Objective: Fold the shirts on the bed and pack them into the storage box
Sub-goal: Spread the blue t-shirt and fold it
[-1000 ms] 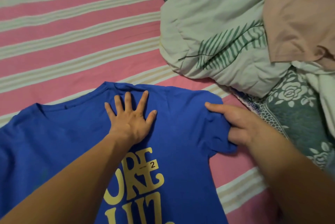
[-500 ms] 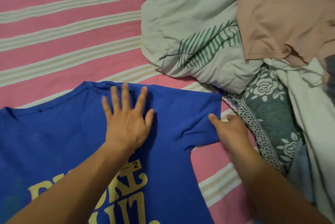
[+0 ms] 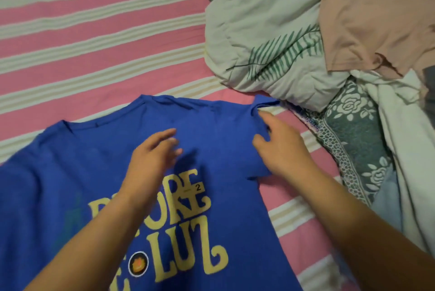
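So the blue shirt [image 3: 98,173] was laid out print-side up on the bed [image 3: 94,31], which had a pink sheet with pale stripes. Yellow lettering ran down the front, partly covered by the left forearm. The collar end pointed away from the camera, and the lower part ran off the bottom edge of the shot.

The left hand [image 3: 153,156] was over the chest area just above the lettering, fingers [image 3: 164,136] loosely straight and a bit spread. It was blurry, so I couldn't tell if it was actually touching the fabric or just above it. The right hand [image 3: 280,149] was at the shirt's right sleeve, fingers curled into the cloth and bunching it up near the shoulder seam, thumb tucked against the fabric.

Off to the right sat a heap of stuff: a white cloth with a green leaf print [image 3: 266,38], a grey floral blanket [image 3: 353,125], a pinkish-beige garment [image 3: 376,12] draped on top, and some white fabric [image 3: 404,137] beside it.
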`<state>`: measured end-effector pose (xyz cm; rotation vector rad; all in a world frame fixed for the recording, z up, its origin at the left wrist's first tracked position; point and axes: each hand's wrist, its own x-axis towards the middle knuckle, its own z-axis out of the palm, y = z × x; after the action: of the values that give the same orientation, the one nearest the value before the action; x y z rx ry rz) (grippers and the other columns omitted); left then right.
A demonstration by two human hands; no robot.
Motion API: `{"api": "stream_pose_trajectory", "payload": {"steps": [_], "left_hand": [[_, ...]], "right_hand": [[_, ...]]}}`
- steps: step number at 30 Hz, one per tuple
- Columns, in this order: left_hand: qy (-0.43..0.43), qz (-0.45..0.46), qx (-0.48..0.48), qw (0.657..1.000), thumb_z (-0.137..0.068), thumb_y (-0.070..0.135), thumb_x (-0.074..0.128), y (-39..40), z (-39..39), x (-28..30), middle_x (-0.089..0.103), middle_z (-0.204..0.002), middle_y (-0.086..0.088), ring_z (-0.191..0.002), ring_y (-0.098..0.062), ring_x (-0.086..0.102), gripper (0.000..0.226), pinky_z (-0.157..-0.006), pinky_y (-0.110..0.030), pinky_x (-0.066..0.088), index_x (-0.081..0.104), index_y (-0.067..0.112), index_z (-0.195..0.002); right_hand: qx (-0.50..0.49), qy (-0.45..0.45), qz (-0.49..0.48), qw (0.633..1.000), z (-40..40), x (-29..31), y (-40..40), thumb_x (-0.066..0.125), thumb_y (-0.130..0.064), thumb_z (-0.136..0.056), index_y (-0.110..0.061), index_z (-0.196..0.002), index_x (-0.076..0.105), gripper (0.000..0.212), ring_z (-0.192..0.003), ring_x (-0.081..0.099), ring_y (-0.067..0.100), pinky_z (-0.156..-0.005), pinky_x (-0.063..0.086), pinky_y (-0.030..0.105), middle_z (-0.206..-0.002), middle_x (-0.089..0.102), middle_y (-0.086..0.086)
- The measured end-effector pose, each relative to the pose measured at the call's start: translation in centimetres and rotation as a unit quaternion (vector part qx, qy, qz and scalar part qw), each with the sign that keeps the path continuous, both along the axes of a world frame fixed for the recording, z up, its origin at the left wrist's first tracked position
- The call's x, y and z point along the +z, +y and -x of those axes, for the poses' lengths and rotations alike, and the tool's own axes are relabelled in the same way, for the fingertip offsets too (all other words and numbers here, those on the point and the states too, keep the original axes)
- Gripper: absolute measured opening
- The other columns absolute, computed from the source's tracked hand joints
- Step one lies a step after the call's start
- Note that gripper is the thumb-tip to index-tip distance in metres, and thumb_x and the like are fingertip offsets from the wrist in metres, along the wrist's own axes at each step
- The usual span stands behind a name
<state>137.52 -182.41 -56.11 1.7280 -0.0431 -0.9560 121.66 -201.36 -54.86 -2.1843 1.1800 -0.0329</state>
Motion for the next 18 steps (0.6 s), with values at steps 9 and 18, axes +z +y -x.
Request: {"api": "stream_pose_trajectory", "payload": {"steps": [9, 18], "left_hand": [[0.241, 0.016, 0.17, 0.956, -0.105, 0.039, 0.05, 5.6, 2.3, -4.3, 0.073, -0.109, -0.01, -0.107, -0.026, 0.069, 0.039, -0.097, -0.04, 0.052, 0.063, 0.006, -0.123], [0.15, -0.105, 0.142, 0.973, -0.088, 0.028, 0.077, 0.6, 0.9, -6.7, 0.07, -0.085, -0.008, -0.064, -0.021, 0.065, 0.034, -0.046, -0.026, 0.05, 0.063, 0.007, -0.11]], "right_hand": [[0.169, 0.073, 0.086, 0.979, 7.0, -4.8, 8.5, 0.043, -0.045, -0.101, -0.018, -0.14, 0.051, 0.048, -0.103, 0.053, 0.024, -0.086, 0.049, 0.04, -0.108, 0.055, -0.001], [0.002, 0.077, 0.08, 0.994, 25.1, -7.6, 16.0, 0.05, -0.052, -0.095, -0.007, -0.103, 0.065, 0.047, -0.082, 0.062, 0.032, -0.072, 0.052, 0.042, -0.09, 0.06, 0.006]]}}
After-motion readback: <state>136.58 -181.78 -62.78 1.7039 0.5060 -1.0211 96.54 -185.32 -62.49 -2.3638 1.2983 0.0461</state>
